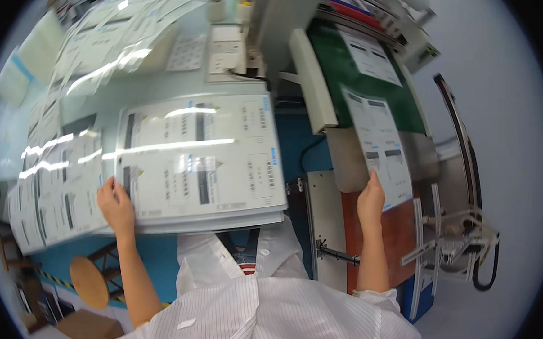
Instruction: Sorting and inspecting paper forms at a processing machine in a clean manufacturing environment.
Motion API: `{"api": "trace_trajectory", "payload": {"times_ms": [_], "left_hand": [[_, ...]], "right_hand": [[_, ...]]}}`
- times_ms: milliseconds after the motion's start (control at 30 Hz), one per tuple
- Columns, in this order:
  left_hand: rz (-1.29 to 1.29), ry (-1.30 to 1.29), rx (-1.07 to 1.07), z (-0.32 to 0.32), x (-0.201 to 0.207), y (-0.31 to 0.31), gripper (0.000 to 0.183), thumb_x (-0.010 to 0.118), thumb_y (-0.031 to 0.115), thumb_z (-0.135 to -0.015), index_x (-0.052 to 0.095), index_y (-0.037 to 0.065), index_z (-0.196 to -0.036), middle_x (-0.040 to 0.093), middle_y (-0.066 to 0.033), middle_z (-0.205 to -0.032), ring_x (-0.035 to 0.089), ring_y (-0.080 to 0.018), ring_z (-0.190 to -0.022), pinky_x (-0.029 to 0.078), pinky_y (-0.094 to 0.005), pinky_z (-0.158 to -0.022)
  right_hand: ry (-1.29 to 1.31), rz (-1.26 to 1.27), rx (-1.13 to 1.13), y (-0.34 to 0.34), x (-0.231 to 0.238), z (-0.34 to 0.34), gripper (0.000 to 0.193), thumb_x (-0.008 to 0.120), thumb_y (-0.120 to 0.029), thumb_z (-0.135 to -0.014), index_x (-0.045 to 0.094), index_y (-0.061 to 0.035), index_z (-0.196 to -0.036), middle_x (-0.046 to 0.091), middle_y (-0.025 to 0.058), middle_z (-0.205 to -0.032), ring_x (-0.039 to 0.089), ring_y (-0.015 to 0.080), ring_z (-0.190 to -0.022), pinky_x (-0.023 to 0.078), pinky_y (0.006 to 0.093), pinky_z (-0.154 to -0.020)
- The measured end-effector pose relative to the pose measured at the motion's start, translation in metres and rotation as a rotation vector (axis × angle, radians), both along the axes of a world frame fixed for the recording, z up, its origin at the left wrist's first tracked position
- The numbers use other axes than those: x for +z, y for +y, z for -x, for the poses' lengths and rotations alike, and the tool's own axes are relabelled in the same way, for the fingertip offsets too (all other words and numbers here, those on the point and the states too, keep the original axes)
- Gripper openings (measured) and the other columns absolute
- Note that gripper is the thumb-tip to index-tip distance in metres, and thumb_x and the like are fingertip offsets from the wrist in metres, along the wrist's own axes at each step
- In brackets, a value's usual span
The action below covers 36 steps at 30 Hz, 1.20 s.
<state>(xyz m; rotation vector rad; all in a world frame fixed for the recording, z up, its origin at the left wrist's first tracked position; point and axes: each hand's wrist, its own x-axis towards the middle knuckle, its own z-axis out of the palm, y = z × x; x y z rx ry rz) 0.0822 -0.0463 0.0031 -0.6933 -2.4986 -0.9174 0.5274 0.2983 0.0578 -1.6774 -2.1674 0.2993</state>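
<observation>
A stack of glossy white printed sheets lies on the table in front of me. At its lower left edge is my left hand, its fingers closed on the edge of a sheet there. My right hand grips the near left edge of a single printed sheet, with the thumb on top. That sheet slants over the near end of a green conveyor belt, partly above a metal plate. Another printed sheet lies flat further along the belt.
More printed sheets overlap across the table's left side. A white control box stands behind the stack. Metal framing with tubes is at the lower right. A round wooden stool and a cardboard box are on the floor at lower left.
</observation>
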Motion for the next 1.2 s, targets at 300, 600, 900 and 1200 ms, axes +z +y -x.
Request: {"api": "trace_trajectory", "payload": {"times_ms": [300,600,900,1200], "left_hand": [[0.031,0.201,0.072,-0.026,0.043,0.015,0.02,0.057,0.013,-0.089,0.063,0.002,-0.105,0.061,-0.0165,-0.096,0.057,-0.0319,-0.09,0.045,-0.0387,-0.078],[-0.703,-1.137,-0.223,-0.016,0.067,-0.018,0.037,0.048,0.031,-0.097,0.065,0.001,-0.112,0.059,-0.0002,-0.075,0.052,-0.0067,-0.067,0.044,-0.0224,-0.065],[-0.415,-0.627,-0.069,-0.032,0.055,-0.027,0.023,0.053,0.004,-0.086,0.064,-0.001,-0.105,0.052,0.0012,-0.069,0.044,-0.006,-0.061,0.038,-0.0222,-0.057],[-0.222,-0.265,-0.068,-0.034,0.044,-0.02,0.019,0.052,0.003,-0.088,0.062,-0.002,-0.103,0.056,-0.0131,-0.087,0.054,-0.0216,-0.071,0.045,-0.0317,-0.067]], "right_hand": [[0.178,-0.29,0.763,-0.094,0.035,0.081,0.039,0.04,0.006,-0.091,0.05,0.0089,-0.129,0.055,0.0248,-0.129,0.054,0.0365,-0.12,0.041,0.0421,-0.103],[-0.023,-0.372,1.305,-0.132,0.016,0.147,0.042,0.047,0.008,-0.083,0.062,-0.0037,-0.12,0.06,0.0155,-0.125,0.056,0.0331,-0.118,0.043,0.0473,-0.101],[-0.138,-0.251,1.166,-0.132,0.013,0.158,0.043,0.054,-0.002,-0.088,0.054,-0.0056,-0.131,0.049,0.0162,-0.139,0.045,0.0343,-0.13,0.033,0.0499,-0.108],[-0.176,-0.184,1.116,-0.135,0.004,0.156,0.047,0.057,-0.012,-0.091,0.048,-0.0055,-0.137,0.042,0.0171,-0.144,0.039,0.0347,-0.134,0.028,0.0514,-0.11]]}}
